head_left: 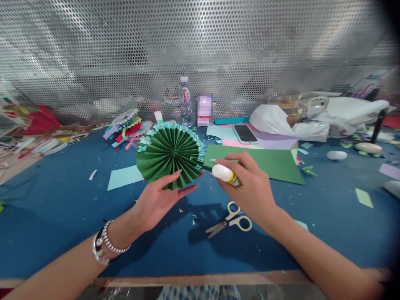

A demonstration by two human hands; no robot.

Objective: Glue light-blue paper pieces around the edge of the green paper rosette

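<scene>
- We hold the green paper fan (pixel 165 156) up over the blue table (pixel 62 233), in the mid of our view, w/ its folds spread in a round.
- Our L hand (pixel 158 204) has it by the low edge: thumb pressed on the front, some fingers behind or under; we can't tell exactly where each one goes.
- Our R hand (pixel 250 181) has its fingers wrapped on the glue bottle (pixel 226 174), white top by the fan's R edge; we can't tell if they touch.
- The fan is prob. v. light. Folds look a bit stiff, but a hard squeeze could bend them.
- Paper prob. isn't slippery, but wet glue might be.
- The blue paper frill (pixel 179 126) on the rim looks easy to tear, so don't grab there.
- Best hold, we think: a soft pinch on the bare low edge, e.g. where our thumb is.
- Scissors (pixel 229 223) lie on the table, nr our R hand.
</scene>
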